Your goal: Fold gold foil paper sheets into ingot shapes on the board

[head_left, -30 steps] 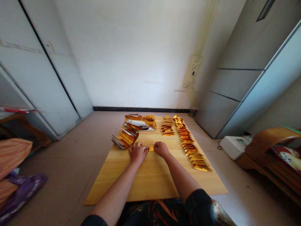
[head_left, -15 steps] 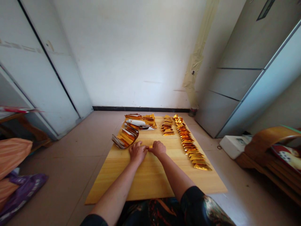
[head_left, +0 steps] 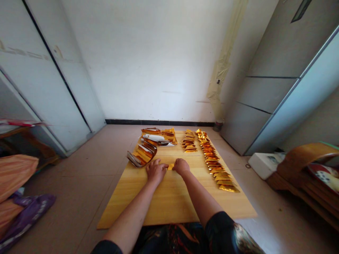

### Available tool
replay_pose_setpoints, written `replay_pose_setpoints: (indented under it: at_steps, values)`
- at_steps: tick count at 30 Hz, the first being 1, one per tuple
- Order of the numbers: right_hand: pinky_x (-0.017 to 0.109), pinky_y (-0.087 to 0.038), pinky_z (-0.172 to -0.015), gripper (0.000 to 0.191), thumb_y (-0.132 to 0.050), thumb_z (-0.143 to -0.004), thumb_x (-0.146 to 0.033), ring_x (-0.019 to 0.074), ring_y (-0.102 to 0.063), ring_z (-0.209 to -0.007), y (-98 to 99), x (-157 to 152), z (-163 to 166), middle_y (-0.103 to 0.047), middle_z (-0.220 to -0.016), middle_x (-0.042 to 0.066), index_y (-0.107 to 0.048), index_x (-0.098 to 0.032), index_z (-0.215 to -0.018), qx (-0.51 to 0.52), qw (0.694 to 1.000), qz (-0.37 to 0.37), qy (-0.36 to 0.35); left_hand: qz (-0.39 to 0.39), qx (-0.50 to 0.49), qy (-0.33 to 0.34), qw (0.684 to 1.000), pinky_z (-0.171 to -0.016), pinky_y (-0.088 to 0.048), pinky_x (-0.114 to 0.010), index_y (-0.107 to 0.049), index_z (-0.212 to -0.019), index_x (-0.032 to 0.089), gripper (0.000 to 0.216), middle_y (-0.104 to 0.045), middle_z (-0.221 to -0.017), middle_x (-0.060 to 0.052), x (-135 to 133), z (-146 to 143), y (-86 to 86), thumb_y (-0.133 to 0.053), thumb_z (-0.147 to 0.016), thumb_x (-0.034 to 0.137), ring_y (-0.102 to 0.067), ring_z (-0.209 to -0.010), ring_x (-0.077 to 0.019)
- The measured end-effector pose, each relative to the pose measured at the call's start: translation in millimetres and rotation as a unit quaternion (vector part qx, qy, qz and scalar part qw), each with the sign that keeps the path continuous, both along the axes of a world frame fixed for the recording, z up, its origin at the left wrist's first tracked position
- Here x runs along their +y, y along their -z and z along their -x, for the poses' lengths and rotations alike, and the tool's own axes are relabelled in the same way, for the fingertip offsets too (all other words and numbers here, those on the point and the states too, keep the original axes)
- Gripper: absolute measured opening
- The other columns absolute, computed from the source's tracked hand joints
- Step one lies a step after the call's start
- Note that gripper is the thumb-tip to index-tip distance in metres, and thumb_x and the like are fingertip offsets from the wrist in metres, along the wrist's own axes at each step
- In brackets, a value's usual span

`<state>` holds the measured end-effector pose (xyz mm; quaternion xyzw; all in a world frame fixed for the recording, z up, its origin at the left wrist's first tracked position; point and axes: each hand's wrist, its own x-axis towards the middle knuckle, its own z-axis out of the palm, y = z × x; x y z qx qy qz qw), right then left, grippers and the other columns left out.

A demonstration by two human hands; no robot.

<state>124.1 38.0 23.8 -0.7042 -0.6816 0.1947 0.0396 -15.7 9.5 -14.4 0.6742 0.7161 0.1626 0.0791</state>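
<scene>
A small piece of gold foil paper (head_left: 171, 167) lies low over the wooden board, showing between my two hands. My left hand (head_left: 156, 171) rests on the board and pinches the paper's left end with thumb and finger. From the other side, my right hand (head_left: 181, 166) has its fingers closed at the right end; the fingertips are partly hidden. Just beyond my left hand sits a curved brown holder (head_left: 144, 155) with gold and white sheets in it. A long row of folded gold foil pieces (head_left: 215, 165) runs down the right side, and a shorter row (head_left: 189, 141) stands at the back.
More gold and white sheets (head_left: 159, 137) lie at the board's back left. The wooden board (head_left: 169, 208) reaches close to my lap. A fridge (head_left: 262, 84) and a wooden seat (head_left: 304, 169) are on the right, a purple bag (head_left: 29, 215) on the left floor.
My right hand has shifted slightly right, away from my left hand, so more of the gold foil paper shows between them. My left hand stays almost in place.
</scene>
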Motion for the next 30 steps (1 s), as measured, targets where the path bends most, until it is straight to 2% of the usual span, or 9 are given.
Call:
replay_pose_setpoints:
  at_steps: [11, 25, 30]
  values:
    - [0.022, -0.046, -0.069, 0.022, -0.068, -0.066, -0.019, 0.0187, -0.065, -0.088, 12.2, 6.8, -22.5, -0.071, -0.094, 0.007, -0.070, -0.021, -0.087, 0.012, 1.000, -0.019, 0.015, 0.002, 0.005, -0.003, 1.000, -0.104, -0.022, -0.041, -0.068, -0.098, 0.043, 0.022, -0.050, -0.133, 0.004, 1.6, 0.5, 2.8, -0.056, -0.082, 0.038, -0.039, -0.122, -0.0221]
    - [0.019, -0.042, -0.061, 0.014, -0.065, -0.067, -0.013, 0.0167, -0.064, -0.078, 6.3, 7.2, -50.5, -0.071, -0.084, 0.006, -0.071, -0.017, -0.079, 0.030, 0.999, -0.016, 0.034, 0.002, -0.009, -0.001, 1.000, -0.103, -0.024, -0.042, -0.070, -0.096, 0.042, 0.020, -0.051, -0.132, 0.002, 0.4, 0.2, -0.9, -0.056, -0.081, 0.037, -0.039, -0.123, -0.0230]
    - [0.018, -0.041, -0.065, 0.022, -0.056, -0.074, -0.013, 0.0144, -0.063, -0.081, 13.5, 6.6, -56.6, -0.070, -0.088, 0.005, -0.069, -0.017, -0.092, 0.059, 0.996, -0.051, 0.044, 0.007, -0.005, 0.001, 1.000, -0.102, -0.024, -0.043, -0.069, -0.099, 0.042, 0.022, -0.050, -0.133, 0.002, -0.7, 0.2, -1.1, -0.056, -0.082, 0.036, -0.038, -0.124, -0.0225]
